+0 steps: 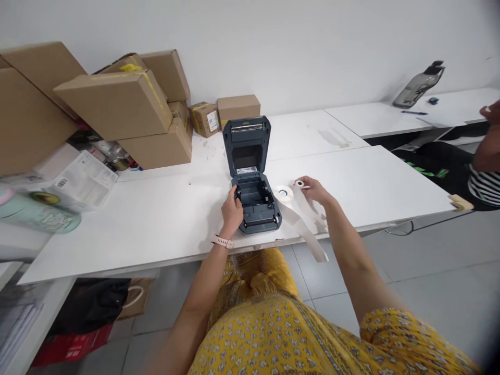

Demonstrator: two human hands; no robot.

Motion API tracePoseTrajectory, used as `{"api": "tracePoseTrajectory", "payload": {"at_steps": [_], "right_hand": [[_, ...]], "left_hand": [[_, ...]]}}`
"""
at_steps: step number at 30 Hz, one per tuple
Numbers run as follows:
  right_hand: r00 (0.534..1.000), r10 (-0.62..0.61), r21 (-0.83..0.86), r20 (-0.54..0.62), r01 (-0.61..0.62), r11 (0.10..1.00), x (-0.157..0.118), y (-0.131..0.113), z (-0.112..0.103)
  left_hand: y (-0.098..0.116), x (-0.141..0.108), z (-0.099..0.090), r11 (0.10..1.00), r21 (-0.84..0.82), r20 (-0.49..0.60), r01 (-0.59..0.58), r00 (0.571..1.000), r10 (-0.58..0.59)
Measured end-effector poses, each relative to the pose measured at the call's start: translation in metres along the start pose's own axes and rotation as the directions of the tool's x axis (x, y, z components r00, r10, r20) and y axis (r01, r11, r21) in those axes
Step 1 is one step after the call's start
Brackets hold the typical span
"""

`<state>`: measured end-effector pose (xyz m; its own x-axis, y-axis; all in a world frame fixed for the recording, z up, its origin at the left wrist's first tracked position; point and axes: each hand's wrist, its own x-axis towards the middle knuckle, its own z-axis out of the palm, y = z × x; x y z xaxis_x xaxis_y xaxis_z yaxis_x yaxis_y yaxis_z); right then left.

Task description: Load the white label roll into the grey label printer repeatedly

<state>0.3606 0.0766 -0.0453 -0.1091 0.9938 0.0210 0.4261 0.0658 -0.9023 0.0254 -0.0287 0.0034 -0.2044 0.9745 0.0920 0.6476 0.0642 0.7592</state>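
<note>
A dark grey label printer point(255, 214) stands on the white table with its lid point(247, 146) raised and its inside showing. My left hand point(232, 212) grips the printer's left edge, its fingers beside the black roll holder inside. A larger roll of white labels point(283, 194) sits just right of the printer, and its loose strip point(308, 237) hangs over the table's front edge. With closed fingers my right hand point(314, 190) holds a small paper roll point(299, 184) beside the larger one. A pale strip runs down from the small roll onto the table.
Cardboard boxes point(117, 104) are stacked at the back left, near a pale green bottle point(42, 212) and a white box point(78, 179). A grey water bottle point(417, 86) and a pen point(414, 113) lie at the far right. Another person's arm point(488, 140) shows at the right edge.
</note>
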Motion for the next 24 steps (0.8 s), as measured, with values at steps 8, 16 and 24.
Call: {"api": "tracePoseTrajectory", "payload": {"at_steps": [8,16,24], "right_hand": [[0.982,-0.08,-0.03,0.172,0.086,0.996,0.065,-0.042,0.067],[0.988,-0.137,0.036,0.077,0.135,0.99,0.004,-0.079,-0.003],[0.985,-0.059,0.119,0.161,0.04,0.992,-0.088,-0.044,0.009]], "left_hand": [[0.001,0.0,0.0,1.0,-0.002,-0.009,-0.008,1.0,0.008],[-0.002,0.001,0.001,1.0,-0.012,0.001,-0.006,1.0,0.006],[0.0,0.001,0.001,0.999,0.019,-0.022,-0.04,0.999,0.04]]}}
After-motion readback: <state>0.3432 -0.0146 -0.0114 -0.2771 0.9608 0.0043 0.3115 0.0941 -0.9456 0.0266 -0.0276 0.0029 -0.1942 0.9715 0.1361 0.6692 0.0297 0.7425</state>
